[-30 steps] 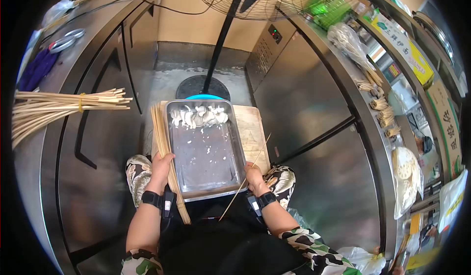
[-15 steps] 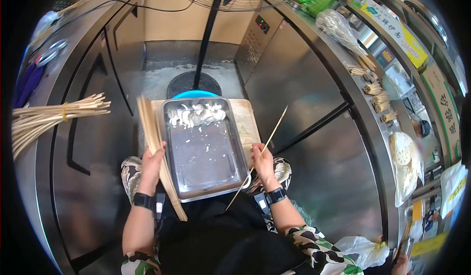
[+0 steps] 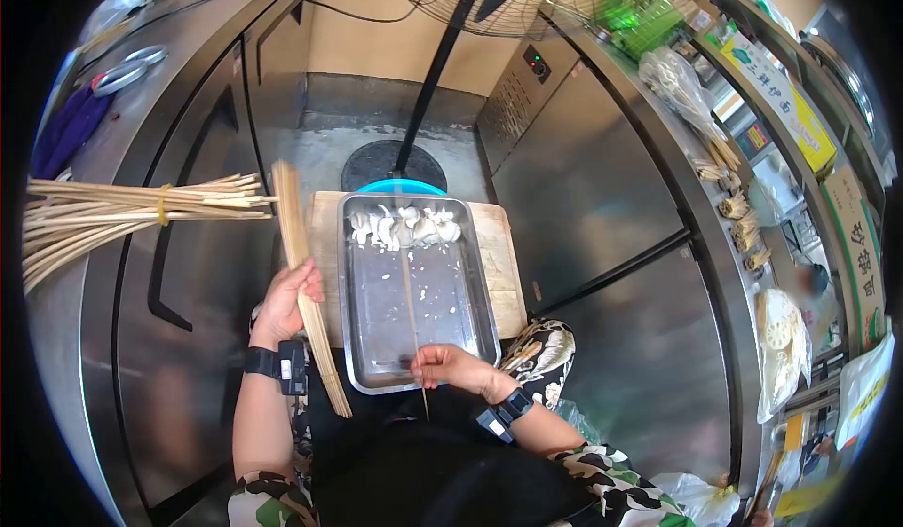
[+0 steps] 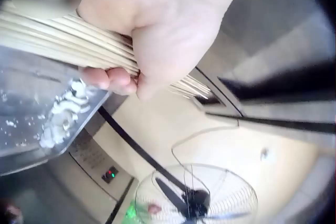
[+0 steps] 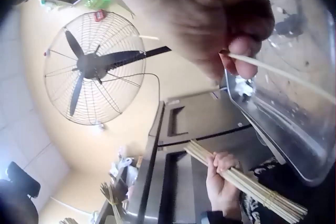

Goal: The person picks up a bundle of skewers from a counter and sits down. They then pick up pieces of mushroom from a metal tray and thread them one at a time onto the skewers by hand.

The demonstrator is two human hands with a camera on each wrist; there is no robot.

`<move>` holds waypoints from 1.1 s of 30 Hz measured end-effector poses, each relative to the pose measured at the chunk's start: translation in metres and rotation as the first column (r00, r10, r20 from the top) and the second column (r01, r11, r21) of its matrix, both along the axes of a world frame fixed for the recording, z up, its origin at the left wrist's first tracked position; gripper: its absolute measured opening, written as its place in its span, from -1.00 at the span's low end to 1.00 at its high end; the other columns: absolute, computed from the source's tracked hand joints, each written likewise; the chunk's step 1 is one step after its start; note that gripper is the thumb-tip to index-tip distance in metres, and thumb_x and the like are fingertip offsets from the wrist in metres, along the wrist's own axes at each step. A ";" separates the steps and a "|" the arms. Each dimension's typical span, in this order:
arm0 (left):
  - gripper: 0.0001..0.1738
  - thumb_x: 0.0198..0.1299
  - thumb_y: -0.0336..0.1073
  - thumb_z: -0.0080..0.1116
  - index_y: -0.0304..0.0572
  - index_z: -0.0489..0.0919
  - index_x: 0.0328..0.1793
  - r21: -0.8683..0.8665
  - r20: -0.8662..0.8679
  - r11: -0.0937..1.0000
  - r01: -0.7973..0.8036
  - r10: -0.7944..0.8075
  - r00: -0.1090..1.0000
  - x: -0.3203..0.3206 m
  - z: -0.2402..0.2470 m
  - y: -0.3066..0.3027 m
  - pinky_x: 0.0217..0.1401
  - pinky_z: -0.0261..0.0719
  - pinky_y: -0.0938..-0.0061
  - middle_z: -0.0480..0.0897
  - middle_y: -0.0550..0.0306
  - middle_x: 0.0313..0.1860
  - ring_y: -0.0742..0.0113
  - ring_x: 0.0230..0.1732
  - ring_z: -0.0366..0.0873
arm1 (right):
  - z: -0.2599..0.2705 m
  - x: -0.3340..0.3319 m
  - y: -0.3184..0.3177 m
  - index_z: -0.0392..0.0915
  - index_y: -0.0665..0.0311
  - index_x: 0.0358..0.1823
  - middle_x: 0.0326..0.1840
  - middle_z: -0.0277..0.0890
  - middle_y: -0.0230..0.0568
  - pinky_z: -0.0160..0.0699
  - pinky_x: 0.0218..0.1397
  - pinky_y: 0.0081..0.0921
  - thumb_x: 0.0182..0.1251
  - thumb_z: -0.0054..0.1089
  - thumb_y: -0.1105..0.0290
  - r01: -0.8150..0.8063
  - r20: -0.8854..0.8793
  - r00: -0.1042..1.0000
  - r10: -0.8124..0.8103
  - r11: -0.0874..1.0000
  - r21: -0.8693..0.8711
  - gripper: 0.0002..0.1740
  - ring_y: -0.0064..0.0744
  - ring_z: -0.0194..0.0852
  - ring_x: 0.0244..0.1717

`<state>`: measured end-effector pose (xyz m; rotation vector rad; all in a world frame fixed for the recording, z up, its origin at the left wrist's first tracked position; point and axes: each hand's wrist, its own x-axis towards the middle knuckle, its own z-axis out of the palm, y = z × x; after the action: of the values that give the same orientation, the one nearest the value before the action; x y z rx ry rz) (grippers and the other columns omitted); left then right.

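Observation:
My left hand [image 3: 288,303] grips a thick bundle of thin wooden skewers [image 3: 297,231], held slanting along the left side of a metal tray [image 3: 372,344]. In the left wrist view, the fingers [image 4: 118,79] curl round that bundle [image 4: 63,37]. Over the tray's near edge, my right hand [image 3: 456,370] pinches a single skewer [image 3: 409,292], which points away from me across the tray. The right wrist view shows this skewer [image 5: 289,77] coming out between thumb and fingers. White mushroom pieces [image 3: 404,229] lie in a row at the tray's far end, with small crumbs scattered nearer.
Under the tray is a wooden board [image 3: 503,273], with a blue rim [image 3: 402,187] behind it. A tied bundle of sticks [image 3: 141,207] juts from the left counter. Steel cabinets [image 3: 602,198] flank both sides; a standing fan [image 3: 461,0] stands at the back.
My right hand has swung left from beside the tray to over its near edge, turning the skewer to point straight away. My left hand has shifted the bundle slightly away from the tray.

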<state>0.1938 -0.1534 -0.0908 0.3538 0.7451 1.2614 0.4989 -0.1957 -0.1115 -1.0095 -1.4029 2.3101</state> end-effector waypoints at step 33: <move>-0.86 0.21 -0.31 0.10 -0.19 0.42 -0.22 0.105 0.010 0.994 0.002 -0.003 1.000 -0.003 -0.034 0.005 -0.37 0.40 0.54 0.45 0.22 -0.44 0.47 -0.47 0.37 | 0.347 -0.201 0.170 0.34 0.40 0.11 -0.27 0.43 -0.21 0.39 -0.30 -0.58 0.30 0.05 0.31 0.130 -0.123 0.990 -0.074 0.088 0.988 -0.58 -0.50 0.37 -0.33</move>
<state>0.1906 -0.1487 -0.1246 0.4336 0.6713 1.3023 0.2975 -0.0253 0.2354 -0.4743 -2.1893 0.6603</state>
